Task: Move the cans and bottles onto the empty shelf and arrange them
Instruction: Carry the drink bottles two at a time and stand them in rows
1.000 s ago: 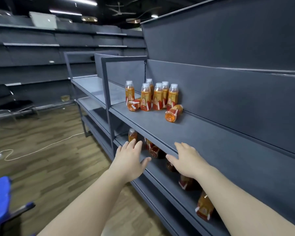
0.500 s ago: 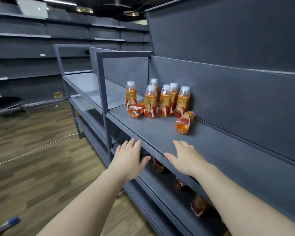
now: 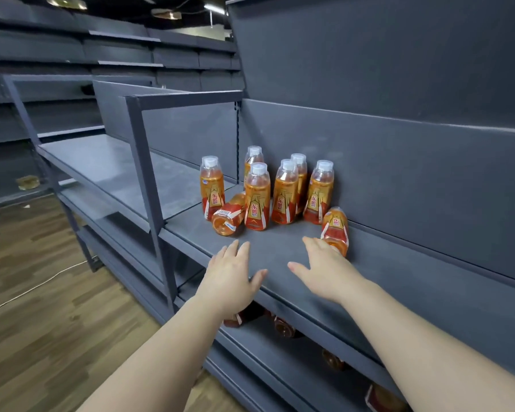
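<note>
Several orange drink bottles with white caps stand in a cluster (image 3: 286, 191) at the back of the grey shelf (image 3: 280, 248). Two more lie on their sides: one fallen bottle (image 3: 228, 218) at the cluster's left front, another fallen bottle (image 3: 335, 230) against the back panel on the right. My left hand (image 3: 229, 278) hovers flat and empty over the shelf's front edge. My right hand (image 3: 324, 269) is open, its fingertips reaching the base of the right fallen bottle. Whether they touch it I cannot tell.
More bottles (image 3: 283, 328) lie on the lower shelf under my arms, mostly hidden. A vertical grey upright (image 3: 149, 185) divides this bay from the bare bay to the left. Wooden floor with a white cable (image 3: 36, 286) lies at left.
Both hands have moved forward and up from below the shelf edge to over the shelf. The right hand has closed in on the right fallen bottle. The view has come nearer to the bottles.
</note>
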{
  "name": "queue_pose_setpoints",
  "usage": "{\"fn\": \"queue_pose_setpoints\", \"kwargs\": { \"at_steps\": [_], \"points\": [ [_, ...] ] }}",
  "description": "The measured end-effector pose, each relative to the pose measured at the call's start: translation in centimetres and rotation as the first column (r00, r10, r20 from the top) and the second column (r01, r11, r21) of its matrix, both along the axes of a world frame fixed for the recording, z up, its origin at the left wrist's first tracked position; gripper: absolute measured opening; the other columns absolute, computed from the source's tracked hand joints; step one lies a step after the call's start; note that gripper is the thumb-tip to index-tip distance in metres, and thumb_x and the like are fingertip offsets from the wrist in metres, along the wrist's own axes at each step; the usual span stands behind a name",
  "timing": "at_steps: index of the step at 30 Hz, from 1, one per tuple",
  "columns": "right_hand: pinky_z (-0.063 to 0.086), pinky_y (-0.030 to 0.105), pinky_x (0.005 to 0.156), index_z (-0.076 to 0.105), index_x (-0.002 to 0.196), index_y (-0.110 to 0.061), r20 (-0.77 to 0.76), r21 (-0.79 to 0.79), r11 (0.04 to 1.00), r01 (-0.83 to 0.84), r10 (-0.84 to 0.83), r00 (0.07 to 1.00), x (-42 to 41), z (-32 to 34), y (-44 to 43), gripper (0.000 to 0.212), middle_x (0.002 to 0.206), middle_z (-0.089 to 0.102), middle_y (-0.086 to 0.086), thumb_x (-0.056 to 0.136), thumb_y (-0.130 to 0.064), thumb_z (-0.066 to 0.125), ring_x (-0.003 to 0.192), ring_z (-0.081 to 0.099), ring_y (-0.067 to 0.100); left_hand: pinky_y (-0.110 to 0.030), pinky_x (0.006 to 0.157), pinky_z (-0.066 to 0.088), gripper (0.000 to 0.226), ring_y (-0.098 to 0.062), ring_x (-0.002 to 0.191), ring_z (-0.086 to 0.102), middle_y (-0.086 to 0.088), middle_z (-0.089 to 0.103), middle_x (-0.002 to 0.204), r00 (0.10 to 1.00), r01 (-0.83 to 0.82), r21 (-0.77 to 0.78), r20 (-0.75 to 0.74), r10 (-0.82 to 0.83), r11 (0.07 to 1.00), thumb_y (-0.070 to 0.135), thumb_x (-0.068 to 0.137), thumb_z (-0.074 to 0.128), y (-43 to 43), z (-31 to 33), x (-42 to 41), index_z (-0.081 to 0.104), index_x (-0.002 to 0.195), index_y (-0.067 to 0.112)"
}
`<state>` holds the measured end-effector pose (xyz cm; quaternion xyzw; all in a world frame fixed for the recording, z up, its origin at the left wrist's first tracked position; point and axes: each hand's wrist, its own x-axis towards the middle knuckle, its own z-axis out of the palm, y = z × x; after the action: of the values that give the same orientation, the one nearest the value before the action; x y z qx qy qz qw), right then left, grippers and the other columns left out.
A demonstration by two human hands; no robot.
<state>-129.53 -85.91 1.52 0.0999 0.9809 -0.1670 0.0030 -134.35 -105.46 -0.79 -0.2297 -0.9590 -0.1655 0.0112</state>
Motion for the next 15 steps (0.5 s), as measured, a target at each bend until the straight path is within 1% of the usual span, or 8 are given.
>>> {"fn": "queue_pose_setpoints", "kwargs": {
  "at_steps": [4,6,9,11,13,15],
  "points": [
    [0.022,0.038,0.119,0.015,0.159,-0.015,-0.045,-0.002,1.000,0.006,-0.006,0.999,-3.7,0.1,0.4,0.074,0.164,0.021,0.005,0.101,-0.047,0.049,0.150,0.020,0.026,-0.040,0.124,0.020,0.078,-0.024,0.152,0.017,-0.006,0.016,0.166,1.000,0.015,0.062,-0.011,-0.014,0.998,0.056,0.100,0.044,0.8,-0.1,-4.1,0.013,0.160,0.017],
    [0.023,0.038,0.119,0.013,0.159,-0.016,-0.068,-0.021,1.000,0.004,-0.006,0.998,-5.9,-0.1,1.0,0.076,0.164,0.022,0.004,0.101,-0.046,0.050,0.150,0.021,0.025,-0.039,0.122,0.025,0.079,-0.023,0.151,0.022,-0.004,0.020,0.165,1.000,0.011,0.125,-0.028,-0.008,0.992,0.054,0.099,0.048,1.3,0.0,-6.1,0.012,0.160,0.018],
    [0.026,0.039,0.117,0.011,0.159,-0.017,-0.098,-0.073,0.997,0.008,-0.015,0.995,-8.9,-0.4,2.0,0.077,0.163,0.023,0.004,0.100,-0.044,0.053,0.148,0.025,0.026,-0.037,0.118,0.034,0.078,-0.021,0.145,0.033,-0.002,0.029,0.162,0.998,-0.005,0.194,-0.053,0.015,0.981,0.051,0.098,0.053,2.3,0.2,-8.6,0.016,0.159,0.017],
    [0.027,0.041,0.117,0.012,0.159,-0.017,-0.098,-0.100,0.995,0.011,-0.021,0.995,-10.7,-0.4,2.7,0.077,0.162,0.023,0.004,0.100,-0.043,0.054,0.148,0.025,0.027,-0.036,0.112,0.041,0.074,-0.021,0.138,0.042,-0.001,0.039,0.155,0.998,-0.023,0.211,-0.051,0.035,0.977,0.048,0.097,0.056,3.0,0.3,-10.3,0.021,0.155,0.018],
    [0.028,0.042,0.117,0.011,0.158,-0.016,-0.110,-0.119,0.992,0.034,-0.047,0.993,-12.5,-0.4,3.5,0.078,0.162,0.023,0.004,0.099,-0.043,0.055,0.148,0.025,0.027,-0.036,0.103,0.048,0.067,-0.019,0.127,0.051,0.001,0.050,0.142,0.997,-0.022,0.251,-0.071,0.041,0.968,0.045,0.094,0.060,3.8,0.8,-12.0,0.029,0.149,0.022],
    [0.029,0.044,0.117,0.008,0.159,-0.016,-0.123,-0.151,0.986,0.071,-0.090,0.988,-14.3,-0.3,4.4,0.082,0.163,0.023,0.006,0.098,-0.044,0.056,0.148,0.025,0.029,-0.033,0.098,0.048,0.066,-0.018,0.121,0.054,0.002,0.053,0.136,0.995,-0.019,0.299,-0.086,0.047,0.954,0.041,0.092,0.063,4.8,1.2,-13.7,0.030,0.146,0.023]
  ]
}}
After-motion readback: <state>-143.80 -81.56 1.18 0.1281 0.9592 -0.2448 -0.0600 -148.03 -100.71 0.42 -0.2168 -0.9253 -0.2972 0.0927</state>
